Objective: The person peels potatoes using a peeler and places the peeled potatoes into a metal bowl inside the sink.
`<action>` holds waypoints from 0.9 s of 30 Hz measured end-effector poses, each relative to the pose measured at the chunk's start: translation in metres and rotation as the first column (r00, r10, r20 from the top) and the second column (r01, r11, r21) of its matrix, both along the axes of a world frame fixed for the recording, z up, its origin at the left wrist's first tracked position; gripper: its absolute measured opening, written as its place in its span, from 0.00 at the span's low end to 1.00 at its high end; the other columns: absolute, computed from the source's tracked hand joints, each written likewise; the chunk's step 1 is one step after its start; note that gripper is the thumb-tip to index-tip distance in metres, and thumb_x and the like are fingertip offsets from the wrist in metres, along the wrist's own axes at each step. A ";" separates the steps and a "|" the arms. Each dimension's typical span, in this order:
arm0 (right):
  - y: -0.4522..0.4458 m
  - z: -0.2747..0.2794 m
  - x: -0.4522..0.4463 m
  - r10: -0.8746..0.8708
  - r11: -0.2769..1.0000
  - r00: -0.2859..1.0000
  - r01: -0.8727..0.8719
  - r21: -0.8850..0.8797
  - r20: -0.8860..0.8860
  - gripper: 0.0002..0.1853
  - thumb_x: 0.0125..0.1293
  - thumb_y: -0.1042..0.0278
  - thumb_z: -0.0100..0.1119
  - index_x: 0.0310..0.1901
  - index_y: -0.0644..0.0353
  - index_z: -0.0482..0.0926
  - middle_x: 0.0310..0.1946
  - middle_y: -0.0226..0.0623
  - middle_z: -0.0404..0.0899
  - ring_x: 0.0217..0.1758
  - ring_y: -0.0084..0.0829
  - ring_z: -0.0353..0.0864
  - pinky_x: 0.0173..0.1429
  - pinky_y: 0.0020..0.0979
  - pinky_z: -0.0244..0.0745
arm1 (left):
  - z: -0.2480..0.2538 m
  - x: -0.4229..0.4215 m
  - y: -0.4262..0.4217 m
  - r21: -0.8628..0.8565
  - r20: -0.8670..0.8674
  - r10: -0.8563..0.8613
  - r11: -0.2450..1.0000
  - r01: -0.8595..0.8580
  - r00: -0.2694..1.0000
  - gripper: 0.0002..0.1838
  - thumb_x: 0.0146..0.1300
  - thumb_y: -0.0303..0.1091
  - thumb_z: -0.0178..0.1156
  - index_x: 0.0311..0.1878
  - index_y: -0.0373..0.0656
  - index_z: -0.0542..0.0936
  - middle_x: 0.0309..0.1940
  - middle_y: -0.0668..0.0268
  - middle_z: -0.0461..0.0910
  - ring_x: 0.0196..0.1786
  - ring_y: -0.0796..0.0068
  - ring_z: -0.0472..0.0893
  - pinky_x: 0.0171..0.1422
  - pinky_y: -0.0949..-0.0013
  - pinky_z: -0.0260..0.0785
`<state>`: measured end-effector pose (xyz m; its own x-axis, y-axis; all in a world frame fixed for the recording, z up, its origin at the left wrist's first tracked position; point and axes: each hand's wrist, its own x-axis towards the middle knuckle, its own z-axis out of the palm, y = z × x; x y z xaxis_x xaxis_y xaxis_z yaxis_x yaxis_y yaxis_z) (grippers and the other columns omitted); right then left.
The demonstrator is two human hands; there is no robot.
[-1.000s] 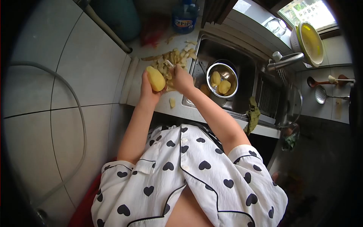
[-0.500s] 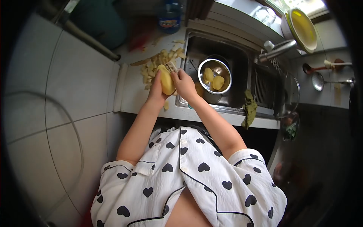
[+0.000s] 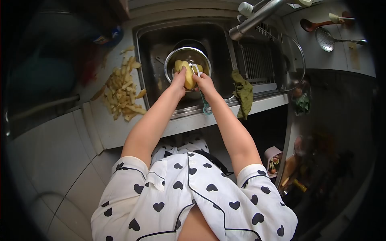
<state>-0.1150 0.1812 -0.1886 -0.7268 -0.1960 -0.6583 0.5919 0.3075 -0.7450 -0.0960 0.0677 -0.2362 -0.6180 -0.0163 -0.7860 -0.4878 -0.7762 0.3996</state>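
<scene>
A peeled yellow potato [image 3: 188, 78] is in my left hand [image 3: 179, 82], its fingers wrapped round it above a metal bowl [image 3: 208, 66] in the sink. My right hand [image 3: 205, 85] grips a peeler [image 3: 206, 108], its white head close against the potato's right side and its teal looped handle end hanging below the hand. More peeled potatoes [image 3: 177, 64] lie in the bowl, partly hidden behind the held one and my hands. To the left, on the counter, is a heap of potato peelings [image 3: 120, 92].
The metal sink [image 3: 140, 52] holds the bowl, with a faucet [image 3: 257, 20] over its right side. A green cloth [image 3: 243, 94] hangs over the front edge. Right of it is a wire rack [image 3: 257, 62]. A skimmer [image 3: 325, 40] hangs on the right wall.
Both hands have moved right, carrying the potato and peeler from beside the peelings to over the bowl. The view has shifted to the right with them.
</scene>
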 end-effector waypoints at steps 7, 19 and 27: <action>0.001 -0.042 -0.015 -0.056 0.997 0.996 0.059 -0.043 0.067 0.15 0.63 0.59 0.56 0.45 0.60 0.76 0.33 0.31 0.78 0.31 0.22 0.75 0.28 0.23 0.70 | -0.016 -0.006 0.005 -0.059 0.007 -0.066 0.996 0.067 0.998 0.21 0.67 0.30 0.44 0.64 0.45 0.64 0.56 0.62 0.71 0.58 0.68 0.73 0.62 0.62 0.63; -0.010 -0.042 0.001 -0.040 0.999 0.999 0.040 0.000 -0.034 0.15 0.63 0.59 0.55 0.41 0.62 0.76 0.29 0.33 0.78 0.24 0.23 0.74 0.24 0.25 0.70 | -0.047 0.067 -0.039 -0.341 0.350 0.212 0.936 -0.087 0.912 0.19 0.60 0.24 0.44 0.53 0.52 0.75 0.39 0.73 0.73 0.36 0.82 0.71 0.41 0.74 0.64; -0.036 -0.037 0.020 0.499 0.812 0.841 -0.538 0.227 0.208 0.13 0.64 0.64 0.53 0.42 0.67 0.76 0.26 0.36 0.79 0.22 0.26 0.78 0.26 0.27 0.71 | -0.082 0.057 -0.031 -0.124 0.532 -0.037 0.985 0.120 0.846 0.13 0.57 0.30 0.52 0.45 0.53 0.77 0.36 0.72 0.69 0.37 0.76 0.65 0.46 0.60 0.63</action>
<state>-0.0954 0.1453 -0.2258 -0.4694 -0.3225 -0.8220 0.3743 0.7704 -0.5161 -0.0391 0.0372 -0.3179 -0.1166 -0.1263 -0.9851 -0.7137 -0.6791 0.1715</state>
